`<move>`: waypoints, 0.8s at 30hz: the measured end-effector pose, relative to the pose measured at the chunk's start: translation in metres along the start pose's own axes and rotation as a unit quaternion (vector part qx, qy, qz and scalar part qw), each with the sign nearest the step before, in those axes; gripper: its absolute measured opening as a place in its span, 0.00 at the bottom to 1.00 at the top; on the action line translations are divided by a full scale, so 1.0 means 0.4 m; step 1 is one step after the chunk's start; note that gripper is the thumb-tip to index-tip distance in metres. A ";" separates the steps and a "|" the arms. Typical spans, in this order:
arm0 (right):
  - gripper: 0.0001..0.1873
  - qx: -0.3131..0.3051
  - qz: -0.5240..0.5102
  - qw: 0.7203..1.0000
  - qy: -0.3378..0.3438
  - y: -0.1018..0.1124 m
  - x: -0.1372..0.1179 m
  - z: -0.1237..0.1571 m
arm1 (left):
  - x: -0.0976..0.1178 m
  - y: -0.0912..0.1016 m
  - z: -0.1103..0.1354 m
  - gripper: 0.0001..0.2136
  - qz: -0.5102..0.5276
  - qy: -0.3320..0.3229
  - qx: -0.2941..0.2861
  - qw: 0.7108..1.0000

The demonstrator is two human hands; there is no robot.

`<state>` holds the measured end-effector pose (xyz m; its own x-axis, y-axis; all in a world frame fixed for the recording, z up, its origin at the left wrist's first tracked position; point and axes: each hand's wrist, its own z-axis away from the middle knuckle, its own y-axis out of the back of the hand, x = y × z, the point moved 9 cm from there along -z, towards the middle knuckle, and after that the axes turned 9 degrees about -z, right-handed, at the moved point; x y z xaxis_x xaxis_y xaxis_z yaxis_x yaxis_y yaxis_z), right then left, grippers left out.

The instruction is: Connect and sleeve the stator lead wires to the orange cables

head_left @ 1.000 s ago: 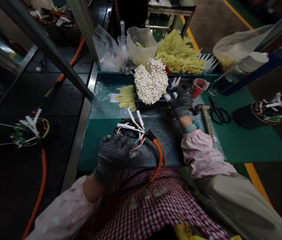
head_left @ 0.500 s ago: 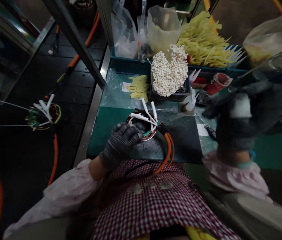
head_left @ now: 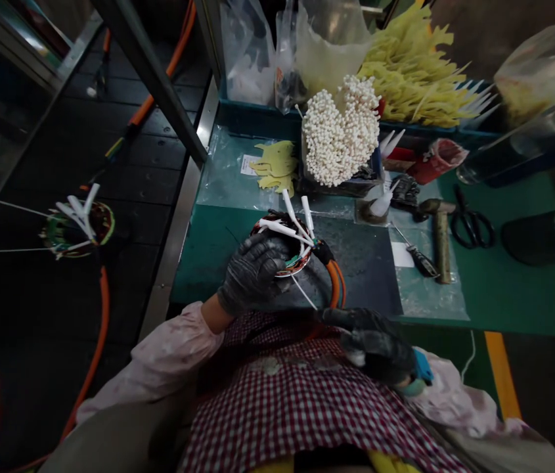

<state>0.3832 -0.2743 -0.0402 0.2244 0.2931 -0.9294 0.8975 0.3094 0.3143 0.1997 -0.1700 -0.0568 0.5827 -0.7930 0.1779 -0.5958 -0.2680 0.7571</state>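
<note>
Lying well to the left of the wire ring (head_left: 301,261) is a second ring (head_left: 106,220), bearing white sleeves (head_left: 79,215). Beyond the wire ring, toward its left, a clear bag (head_left: 249,75) holds white pieces. Your left hand (head_left: 251,272) is at the wire ring's left side on the worktop (head_left: 528,303), its fingers clasped on the rim. Beyond the ring, slightly rightward, a dark box (head_left: 332,188) is packed with white-tipped sticks (head_left: 339,135); farther back, a teal tray (head_left: 255,115) carries yellow sheets (head_left: 415,75) at its right. Your right hand (head_left: 378,347), on the ring's near right, has curled fingers beside a white cord (head_left: 305,292) running from the ring; I cannot tell whether they grip it. Farther right of the ring, a red cup (head_left: 429,169) tilts, its contents unclear, and a black cylinder (head_left: 528,240) shows wires at its end. Half a second ago, your right hand was a blur farther right, above the worktop; now it is lower and nearer you, the cord shows, and the hammer (head_left: 443,243) and scissors (head_left: 474,228) are uncovered.
</note>
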 end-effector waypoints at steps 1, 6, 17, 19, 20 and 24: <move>0.18 0.004 0.017 1.000 0.021 -0.005 -0.009 -0.014 | -0.004 -0.005 0.004 0.11 0.008 0.002 -0.013 1.000; 0.14 0.112 0.215 0.970 0.022 0.006 0.023 -0.147 | 0.000 0.007 -0.008 0.08 0.034 0.000 -0.001 0.999; 0.17 0.074 0.029 0.997 -0.013 0.032 0.027 -0.283 | -0.006 0.006 -0.024 0.08 0.037 0.032 -0.015 0.999; 0.15 0.045 -0.069 0.996 -0.019 0.034 0.014 -0.283 | -0.003 0.015 -0.025 0.13 0.041 0.018 -0.005 0.999; 0.13 0.033 -0.093 0.995 -0.026 0.035 0.012 -0.282 | -0.002 0.017 -0.026 0.14 0.043 0.014 -0.007 0.999; 0.09 0.063 -0.082 0.994 -0.042 0.057 0.028 -0.280 | -0.007 0.007 -0.029 0.09 0.054 0.028 -0.041 0.997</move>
<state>0.3636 -0.1626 -0.0217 0.0970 0.1708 -0.9805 0.9641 0.2287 0.1353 0.2028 -0.1622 -0.0479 0.5485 -0.7826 0.2943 -0.6114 -0.1353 0.7796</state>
